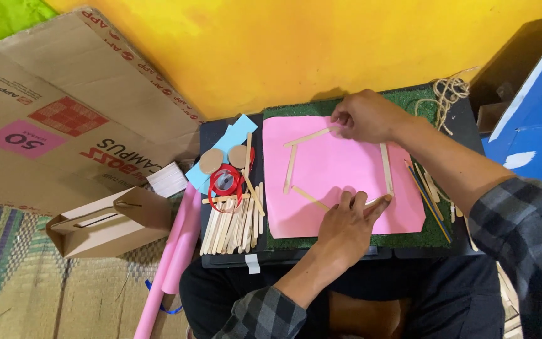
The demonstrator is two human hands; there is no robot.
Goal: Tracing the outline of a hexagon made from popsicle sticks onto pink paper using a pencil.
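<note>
Your right hand (pixel 365 116) pinches the far end of a flat pale wooden craft stick (pixel 312 135) between thumb and fingertips, so the stick can be nudged into line at the top of the outline; your left hand (pixel 346 223) lies with its fingers stretched flat and together, pressing on the near sticks where a short wooden stick (pixel 376 201) meets the corner, which seems meant to keep that joint from sliding; between the two hands the sticks lie end to end as a rough many-sided ring, one upright stick (pixel 386 168) on the right side, another slanted stick (pixel 290 168) on the left; all rest on a pink paper sheet (pixel 334 169), which gives a plain ground, and the sheet lies on a green grass-like mat (pixel 431 233) atop a dark low table (pixel 211 135) across your lap; to the left a heap of spare wooden sticks (pixel 233 223) waits within reach, beside a red ribbon roll (pixel 225 182), two brown card discs (pixel 210 161) and light blue paper (pixel 236 133); coloured pencils (pixel 425 194) lie at the right edge, twine (pixel 446 94) behind; a brown cardboard box (pixel 105 223) stands on the woven floor mat (pixel 32 295).
</note>
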